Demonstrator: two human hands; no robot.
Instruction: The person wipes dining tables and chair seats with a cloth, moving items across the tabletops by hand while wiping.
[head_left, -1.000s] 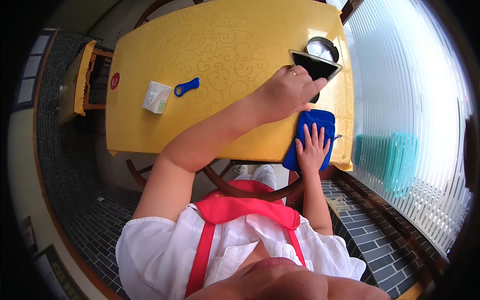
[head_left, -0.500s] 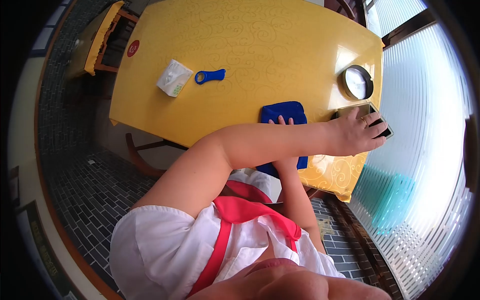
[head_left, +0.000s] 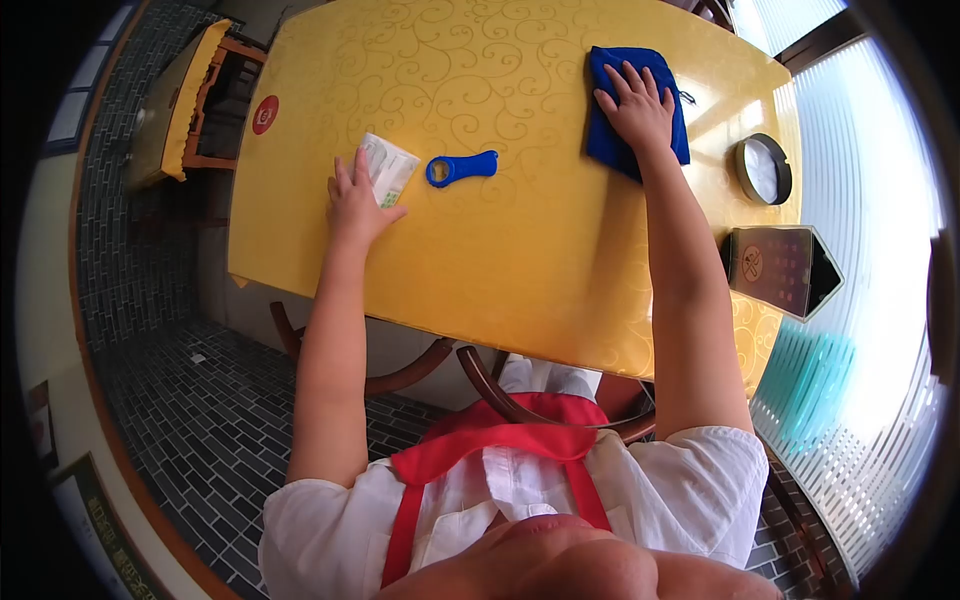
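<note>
My right hand (head_left: 640, 110) lies flat on a folded blue cloth (head_left: 612, 145), fingers spread, on the yellow tabletop. My left hand (head_left: 358, 205) is at a white tissue pack (head_left: 393, 172), fingers apart along its left side and thumb by its lower corner; whether it presses on the pack I cannot tell. Just right of the pack lies a blue bottle opener (head_left: 462, 168) with a ring-shaped end.
The yellow-covered table (head_left: 480, 270) has a round ashtray (head_left: 763, 169) and a dark box-shaped holder (head_left: 775, 265) near its right edge, beside a ribbed window (head_left: 870, 200). A wooden chair (head_left: 490, 390) stands at the near edge. Another table (head_left: 180, 110) is at far left.
My left hand has left the holder at the right and come over to the tissue pack. My right hand and the blue cloth have moved farther up the table. The holder now sits turned.
</note>
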